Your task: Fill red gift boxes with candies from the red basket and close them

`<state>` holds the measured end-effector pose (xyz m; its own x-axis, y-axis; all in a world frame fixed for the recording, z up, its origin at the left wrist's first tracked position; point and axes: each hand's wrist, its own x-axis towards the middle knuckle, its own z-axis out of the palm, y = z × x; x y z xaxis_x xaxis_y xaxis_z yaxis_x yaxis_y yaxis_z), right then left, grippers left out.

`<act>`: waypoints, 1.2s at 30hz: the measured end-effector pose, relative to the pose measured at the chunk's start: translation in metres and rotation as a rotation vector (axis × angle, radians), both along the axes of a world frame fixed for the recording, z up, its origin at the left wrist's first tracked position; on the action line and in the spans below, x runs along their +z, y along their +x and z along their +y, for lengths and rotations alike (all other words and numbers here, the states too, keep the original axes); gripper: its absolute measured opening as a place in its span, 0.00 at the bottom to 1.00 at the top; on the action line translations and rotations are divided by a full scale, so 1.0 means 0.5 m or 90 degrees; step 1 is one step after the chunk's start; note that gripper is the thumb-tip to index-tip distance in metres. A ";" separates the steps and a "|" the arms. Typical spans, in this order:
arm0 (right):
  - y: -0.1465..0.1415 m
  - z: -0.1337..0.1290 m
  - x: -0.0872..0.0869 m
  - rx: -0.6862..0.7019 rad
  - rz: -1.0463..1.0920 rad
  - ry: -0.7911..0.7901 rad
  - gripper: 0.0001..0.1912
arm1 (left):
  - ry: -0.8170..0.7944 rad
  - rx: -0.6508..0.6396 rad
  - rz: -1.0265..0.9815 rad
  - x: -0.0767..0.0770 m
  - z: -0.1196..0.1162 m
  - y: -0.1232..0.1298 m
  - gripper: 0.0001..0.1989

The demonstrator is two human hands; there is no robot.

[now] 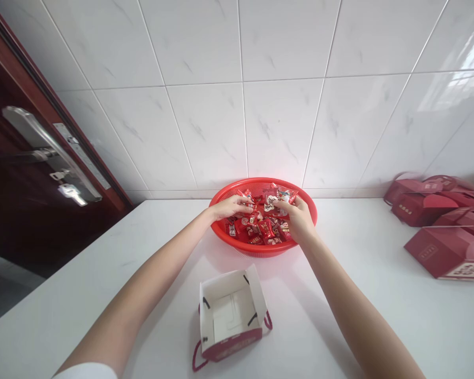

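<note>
Evidently, things are at the picking stage: both hands work inside the red basket [263,249] at the middle of the frame. The right hand [300,217] grips a dark red packet [270,202] between thumb and fingers. The left hand [233,207] has its fingers bent at a small red packet [246,196], though I cannot tell whether they hold it. As things lie, the open box [228,310], lower middle of the frame, is already unfolded, its white floor showing; closing it is not yet done. Every packet in view lies in the basket or at the fingers. Several maroon boxes [438,247] with shaped tops stand at the right edge on the white table [158,226]. Regarding writing, the dark red packet bears dark, Chinese-looking characters on a white patch; the nearest maroon box carries a lettered white panel and a small label. No brand is legible.
</note>
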<state>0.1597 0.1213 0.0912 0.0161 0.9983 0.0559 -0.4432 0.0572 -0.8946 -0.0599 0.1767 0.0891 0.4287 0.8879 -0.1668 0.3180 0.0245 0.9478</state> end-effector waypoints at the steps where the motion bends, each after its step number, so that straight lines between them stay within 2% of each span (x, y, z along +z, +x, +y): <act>1: 0.000 0.000 0.000 -0.001 -0.001 0.000 0.17 | 0.000 0.004 0.000 0.001 0.000 0.000 0.24; 11: 0.001 0.002 -0.002 -0.002 -0.007 0.005 0.16 | -0.002 0.043 -0.013 0.011 -0.006 0.007 0.19; 17: 0.001 0.002 -0.003 -0.007 0.001 0.000 0.16 | 0.028 0.075 -0.054 0.009 -0.004 0.002 0.27; 22: 0.000 0.000 0.000 -0.001 0.009 0.000 0.17 | 0.065 0.094 -0.100 0.010 -0.004 0.002 0.27; 29: -0.001 0.005 -0.005 -0.008 0.006 0.006 0.18 | 0.066 0.064 -0.160 0.030 -0.026 0.010 0.25; 36: -0.004 0.008 -0.007 -0.011 0.010 0.016 0.19 | 0.063 0.022 -0.181 0.033 -0.050 0.044 0.34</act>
